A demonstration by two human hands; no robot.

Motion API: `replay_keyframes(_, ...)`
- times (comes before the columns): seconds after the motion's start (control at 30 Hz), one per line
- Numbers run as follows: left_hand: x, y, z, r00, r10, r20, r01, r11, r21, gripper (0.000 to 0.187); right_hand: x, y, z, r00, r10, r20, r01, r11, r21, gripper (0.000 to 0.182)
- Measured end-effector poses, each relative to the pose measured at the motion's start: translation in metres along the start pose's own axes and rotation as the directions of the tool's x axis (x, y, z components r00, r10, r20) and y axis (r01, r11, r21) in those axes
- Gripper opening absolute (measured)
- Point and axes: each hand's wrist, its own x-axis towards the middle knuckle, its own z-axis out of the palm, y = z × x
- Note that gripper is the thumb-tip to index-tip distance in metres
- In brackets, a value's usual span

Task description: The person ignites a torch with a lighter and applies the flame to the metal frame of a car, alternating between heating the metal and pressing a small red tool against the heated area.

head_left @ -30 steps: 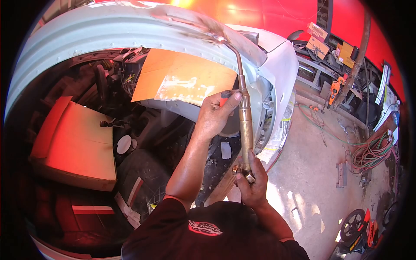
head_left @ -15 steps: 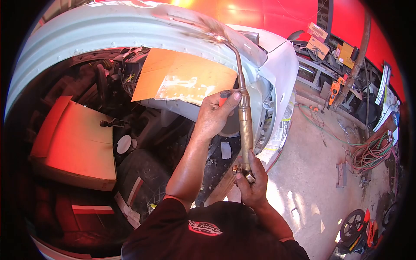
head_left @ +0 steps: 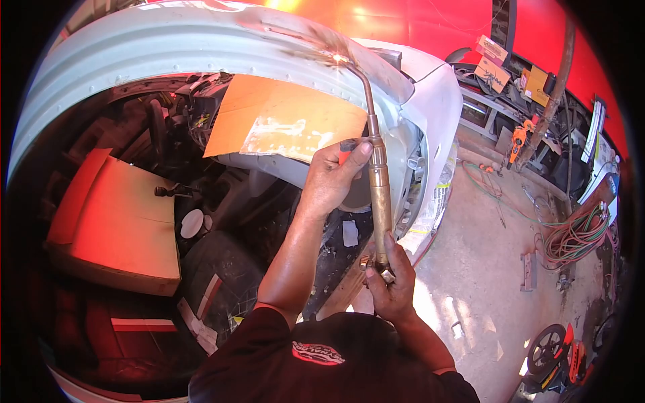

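Observation:
A brass torch (head_left: 380, 195) points up and away from me, its bent tip over the pale car body panel (head_left: 168, 43). A bright glow (head_left: 340, 58) shows at the tip, where the metal is scorched brown. My left hand (head_left: 336, 173) is closed near the torch's neck, with a dark and red object (head_left: 347, 152) in its fingers; what that is, I cannot make out. My right hand (head_left: 395, 282) grips the lower end of the torch at its valve knobs.
An orange sheet (head_left: 289, 117) lies behind the panel's edge. A cardboard box (head_left: 124, 228) sits at the left inside the car. Coiled hoses (head_left: 578, 235) and a wheeled item (head_left: 547, 346) are on the floor at right. Boxes (head_left: 492, 72) stand at the upper right.
The torch tip and its glow have shifted very slightly to the left along the panel. Both hands keep the same hold.

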Motion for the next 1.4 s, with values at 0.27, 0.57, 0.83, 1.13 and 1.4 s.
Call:
replay_keyframes(0.27,-0.0012,0.0026,-0.0004,1.0,-0.001,0.0,0.001,1.0,0.012,0.038,-0.0053,0.0044,0.0021,0.998,0.067,-0.005,-0.067,0.996,0.051,0.075)
replay_keyframes(0.57,-0.0034,0.0024,-0.001,1.0,0.007,0.012,-0.007,1.0,0.011,0.036,-0.0089,0.0067,0.0051,0.996,0.089,-0.018,-0.088,0.994,0.066,0.075)
replay_keyframes(0.83,-0.0041,0.008,0.0007,0.999,-0.031,0.02,0.03,0.999,0.036,0.036,-0.0055,0.009,0.0037,1.0,-0.009,-0.016,0.009,0.999,-0.033,0.069)
replay_keyframes(1.13,-0.0058,0.0052,0.0009,1.0,-0.022,-0.009,0.022,1.0,0.003,0.038,-0.0073,0.0054,0.0028,0.998,0.058,-0.009,-0.058,0.998,0.029,0.073)
replay_keyframes(1.4,-0.0055,0.0032,-0.0006,1.0,-0.002,-0.009,0.002,1.0,-0.003,0.037,-0.0046,0.0044,0.003,1.0,0.012,-0.007,-0.012,1.0,-0.014,0.074)
